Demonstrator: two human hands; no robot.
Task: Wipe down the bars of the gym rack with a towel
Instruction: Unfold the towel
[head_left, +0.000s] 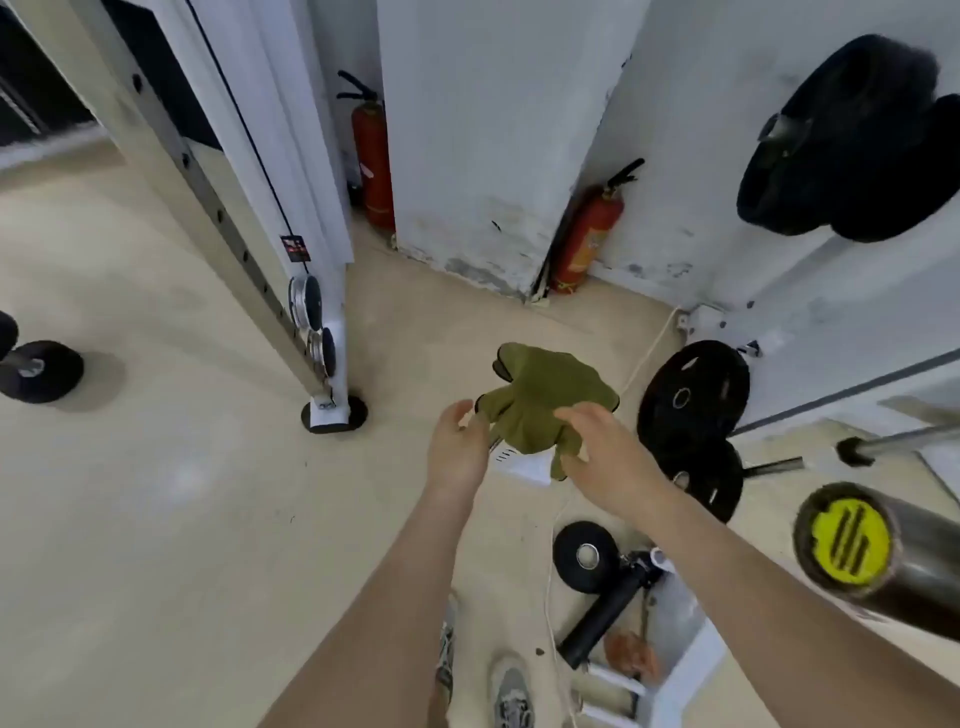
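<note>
**Head view, left to right.** A black dumbbell (39, 370) lies on the floor, well apart from the person. The white rack upright (317, 208), one of the bars to be wiped, stands on its black foot; neither hand touches it.

At centre, the left hand (457, 449) is relaxed, its fingers loosely curved and apart, just beside the left edge of the olive-green towel (540, 395). The towel is bunched in the air between the hands, away from any bar. The right hand (610, 460) lies over the towel's lower fold; whether its fingers pinch the cloth cannot be told.

**Probable hazards.**
- No firm grip is evident, so the towel may drop to the floor.
- A white cable (548, 592) runs past the shoes and could catch a foot stepping toward the rack.
- At right, the floor weight plates (693, 395) crowd the path.
- The barbell sleeve (857, 545) juts close to the right forearm, so a wide swing could strike it.
</note>
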